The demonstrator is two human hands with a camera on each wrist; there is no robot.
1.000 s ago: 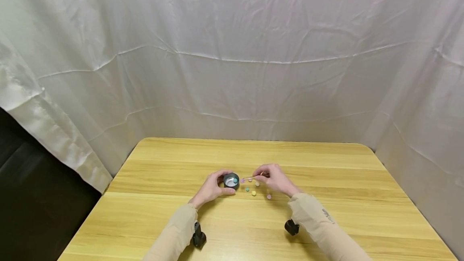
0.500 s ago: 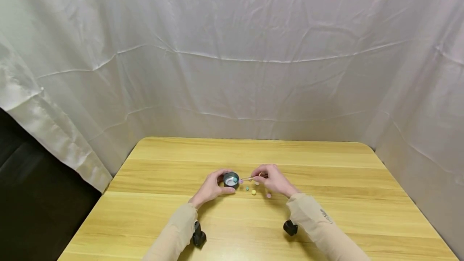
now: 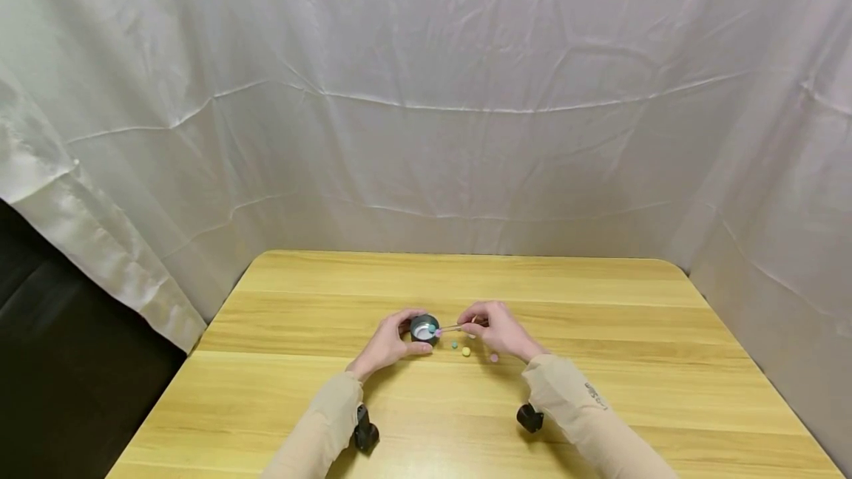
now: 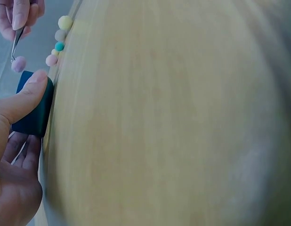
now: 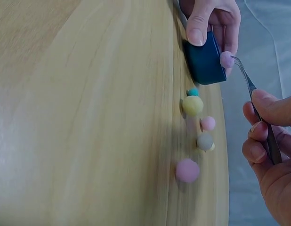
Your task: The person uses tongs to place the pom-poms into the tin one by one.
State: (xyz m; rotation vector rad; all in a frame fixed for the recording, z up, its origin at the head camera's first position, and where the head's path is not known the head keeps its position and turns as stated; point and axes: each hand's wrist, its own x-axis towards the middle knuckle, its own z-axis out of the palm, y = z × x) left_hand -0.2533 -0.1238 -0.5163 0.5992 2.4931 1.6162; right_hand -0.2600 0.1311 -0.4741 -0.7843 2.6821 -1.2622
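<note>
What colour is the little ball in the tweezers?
Pale purple; the ball shows best in the right wrist view.

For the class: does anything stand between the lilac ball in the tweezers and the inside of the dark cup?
Only the rim of the dark cup, perhaps: the lilac ball is right at it, and whether it clears the top is hard to tell. A teal ball sits just inside that edge.

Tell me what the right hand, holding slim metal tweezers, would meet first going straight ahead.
Probably the round dark teal cup, with the fuzzy lilac ball in the tweezers leading; whether that ball would pass over it is unclear.
</note>
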